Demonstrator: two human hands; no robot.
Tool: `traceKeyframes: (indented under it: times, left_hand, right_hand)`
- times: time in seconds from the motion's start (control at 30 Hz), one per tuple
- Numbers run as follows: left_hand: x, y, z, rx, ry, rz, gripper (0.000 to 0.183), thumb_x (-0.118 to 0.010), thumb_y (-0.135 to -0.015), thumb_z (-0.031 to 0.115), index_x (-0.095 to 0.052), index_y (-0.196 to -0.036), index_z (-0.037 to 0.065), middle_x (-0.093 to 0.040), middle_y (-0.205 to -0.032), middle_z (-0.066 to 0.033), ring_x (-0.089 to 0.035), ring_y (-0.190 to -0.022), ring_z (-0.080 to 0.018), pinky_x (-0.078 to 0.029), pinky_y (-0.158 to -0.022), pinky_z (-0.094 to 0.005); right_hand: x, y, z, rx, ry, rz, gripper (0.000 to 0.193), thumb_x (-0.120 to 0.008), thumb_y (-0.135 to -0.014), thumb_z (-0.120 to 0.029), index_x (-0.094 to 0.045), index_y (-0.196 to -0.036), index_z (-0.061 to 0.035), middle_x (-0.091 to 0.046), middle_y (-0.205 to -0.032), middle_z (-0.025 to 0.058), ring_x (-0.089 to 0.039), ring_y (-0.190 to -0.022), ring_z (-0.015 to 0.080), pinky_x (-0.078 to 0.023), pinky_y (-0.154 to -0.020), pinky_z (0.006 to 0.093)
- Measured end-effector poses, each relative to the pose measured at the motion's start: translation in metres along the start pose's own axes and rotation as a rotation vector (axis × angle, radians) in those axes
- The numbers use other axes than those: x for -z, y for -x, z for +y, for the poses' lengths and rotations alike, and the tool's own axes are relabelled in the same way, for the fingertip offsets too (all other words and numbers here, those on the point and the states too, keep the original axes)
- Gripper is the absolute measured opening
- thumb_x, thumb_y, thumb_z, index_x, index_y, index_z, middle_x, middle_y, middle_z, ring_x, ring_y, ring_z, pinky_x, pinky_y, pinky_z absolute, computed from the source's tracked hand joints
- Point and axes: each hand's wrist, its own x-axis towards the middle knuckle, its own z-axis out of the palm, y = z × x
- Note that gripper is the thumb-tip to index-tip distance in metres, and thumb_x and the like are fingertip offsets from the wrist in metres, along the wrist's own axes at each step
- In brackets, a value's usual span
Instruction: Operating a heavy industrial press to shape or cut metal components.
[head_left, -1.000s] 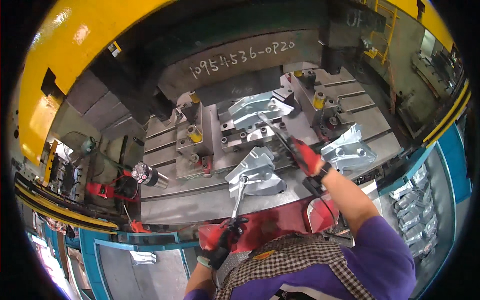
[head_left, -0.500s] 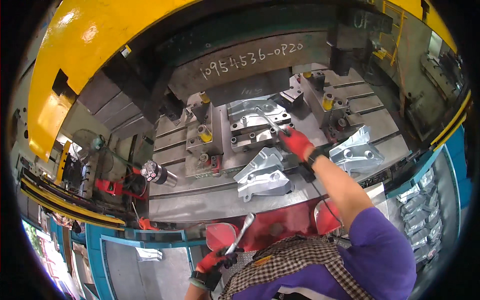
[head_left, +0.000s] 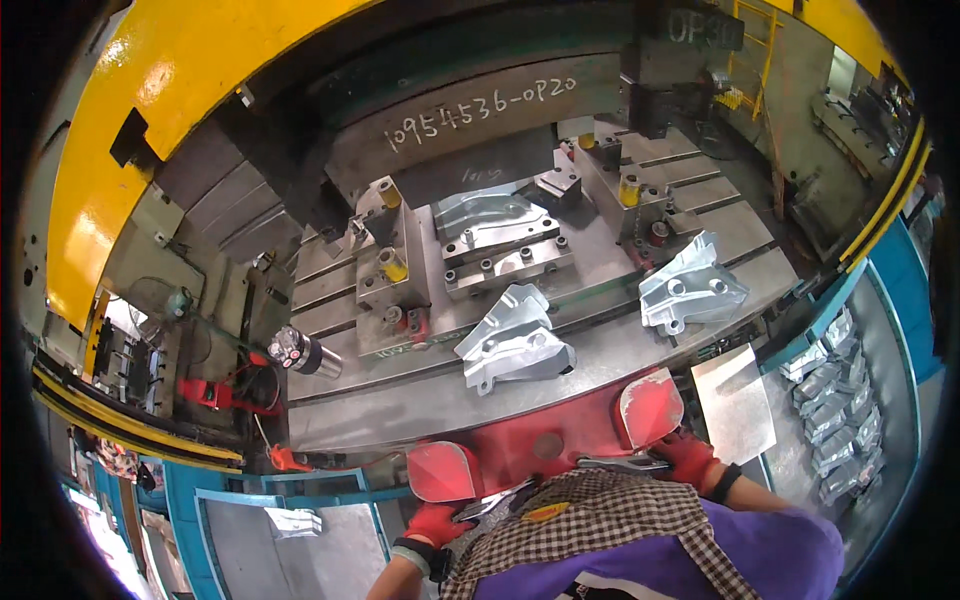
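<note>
My left hand, in a red and black glove, is closed round a silvery hand tool below the left red guard. In a similar glove, my right hand grips another silvery tool, lying level by my apron just below the right red guard. Part of each tool is hidden. Ahead, a shaped sheet-metal part rests on the lower die in the press. Two bent metal brackets, one in the middle and one to the right, lie on the press bed.
A red control stand crosses in front of me. A metal cylinder stands at the bed's left. Several brackets fill a blue-edged bin at right. Another piece lies on the lower-left tray. The upper die hangs overhead.
My right hand has drawn back from the die to the red stand with its tool. The left hand's tool has tipped from upright to lower. The view has shifted slightly.
</note>
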Motion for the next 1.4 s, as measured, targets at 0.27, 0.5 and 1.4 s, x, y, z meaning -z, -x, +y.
traceKeyframes:
  times: [0.27,0.5,1.4]
  left_hand:
    - [0.008,-0.006,0.004,0.122,-0.015,-0.109,0.055,-0.066,-0.073,0.044,-0.057,-0.123,0.022,-0.06,-0.118,-0.012,-0.056,-0.11,-0.0308,-0.043,-0.093,-0.0379]
    - [0.001,-0.008,-0.006,0.105,0.009,-0.142,0.059,-0.065,-0.075,0.044,-0.054,-0.126,0.017,-0.058,-0.122,-0.0124,-0.054,-0.114,-0.0299,-0.041,-0.096,-0.0378]
    - [0.148,-0.161,0.062,-0.055,0.603,0.209,0.032,-0.048,-0.095,0.031,-0.06,-0.113,0.009,-0.061,-0.079,-0.0032,-0.053,-0.063,-0.0105,-0.044,-0.056,-0.0266]
  right_hand:
    - [-0.035,-0.031,0.011,0.055,0.094,0.082,0.054,-0.069,-0.069,-0.043,-0.062,-0.114,-0.0141,-0.058,-0.12,0.0139,-0.051,-0.116,0.0333,-0.04,-0.097,0.0437]
    - [-0.029,-0.031,0.012,0.05,0.119,0.031,0.054,-0.067,-0.07,-0.043,-0.06,-0.115,-0.0129,-0.055,-0.125,0.0142,-0.048,-0.12,0.0336,-0.038,-0.099,0.044]
    - [0.016,-0.026,0.009,-0.233,-1.067,-0.038,0.037,-0.053,-0.092,-0.033,-0.055,-0.118,-0.0068,-0.065,-0.095,0.0051,-0.061,-0.082,0.0137,-0.048,-0.073,0.0286]
